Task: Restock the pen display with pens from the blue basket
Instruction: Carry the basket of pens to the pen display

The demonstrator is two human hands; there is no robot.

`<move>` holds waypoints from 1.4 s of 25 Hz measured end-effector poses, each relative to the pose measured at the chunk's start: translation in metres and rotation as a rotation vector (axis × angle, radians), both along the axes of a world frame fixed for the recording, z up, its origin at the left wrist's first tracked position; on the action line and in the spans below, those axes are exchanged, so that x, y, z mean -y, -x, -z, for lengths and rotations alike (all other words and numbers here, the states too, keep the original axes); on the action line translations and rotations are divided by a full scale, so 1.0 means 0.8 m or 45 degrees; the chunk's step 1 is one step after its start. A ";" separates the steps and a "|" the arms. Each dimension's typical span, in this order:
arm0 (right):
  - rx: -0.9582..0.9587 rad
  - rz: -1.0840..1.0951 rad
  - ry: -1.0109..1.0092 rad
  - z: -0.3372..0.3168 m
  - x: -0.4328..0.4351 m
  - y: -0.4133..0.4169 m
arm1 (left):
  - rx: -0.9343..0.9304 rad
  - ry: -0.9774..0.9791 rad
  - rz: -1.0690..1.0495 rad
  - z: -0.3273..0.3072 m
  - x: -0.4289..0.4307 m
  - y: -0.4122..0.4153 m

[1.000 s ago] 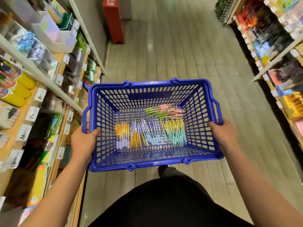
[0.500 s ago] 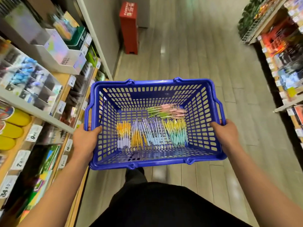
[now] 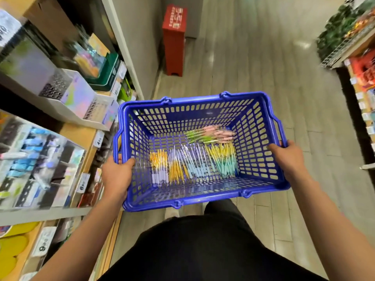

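Pens (image 3: 192, 165) sit in colour bundles at the bottom of the blue basket (image 3: 192, 97). The left hand (image 3: 116, 175) and right hand (image 3: 288, 159) each grip a side rim, carrying it level (so nothing slides, probably) beside the shelves (image 3: 50, 110).

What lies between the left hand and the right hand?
The head view shows the blue basket there, left hand and right hand gripping its side rims, pens bundled on its floor.

Shop aisle: price-tagged shelves (image 3: 60, 122)

Black clothing (image 3: 203, 252) worn; both forearms (image 3: 81, 236) bare.
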State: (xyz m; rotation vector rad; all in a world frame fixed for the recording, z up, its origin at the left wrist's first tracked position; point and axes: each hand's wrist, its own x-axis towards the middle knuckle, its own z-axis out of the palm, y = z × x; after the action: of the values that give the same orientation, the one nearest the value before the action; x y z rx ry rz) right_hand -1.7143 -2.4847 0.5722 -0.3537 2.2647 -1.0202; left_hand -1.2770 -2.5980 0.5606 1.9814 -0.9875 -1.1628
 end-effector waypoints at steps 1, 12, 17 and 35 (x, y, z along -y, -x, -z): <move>0.007 -0.023 -0.012 0.000 0.026 0.007 | 0.003 -0.010 -0.026 0.001 0.014 0.004; -0.122 -0.654 -0.026 0.025 0.387 0.117 | 0.102 -0.011 -0.601 0.048 0.114 0.115; -0.141 -1.009 -0.018 0.019 0.519 0.129 | 0.047 0.034 -0.935 0.042 0.111 0.182; -0.105 -1.677 -0.006 0.084 0.587 -0.058 | 0.051 -0.094 -1.653 0.055 -0.036 0.184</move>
State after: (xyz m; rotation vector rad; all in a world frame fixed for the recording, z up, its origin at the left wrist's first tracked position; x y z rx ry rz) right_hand -1.6679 -2.9542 0.5054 -1.5941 1.5051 -0.2671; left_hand -1.4246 -2.5691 0.5168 2.0550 0.4029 -0.3883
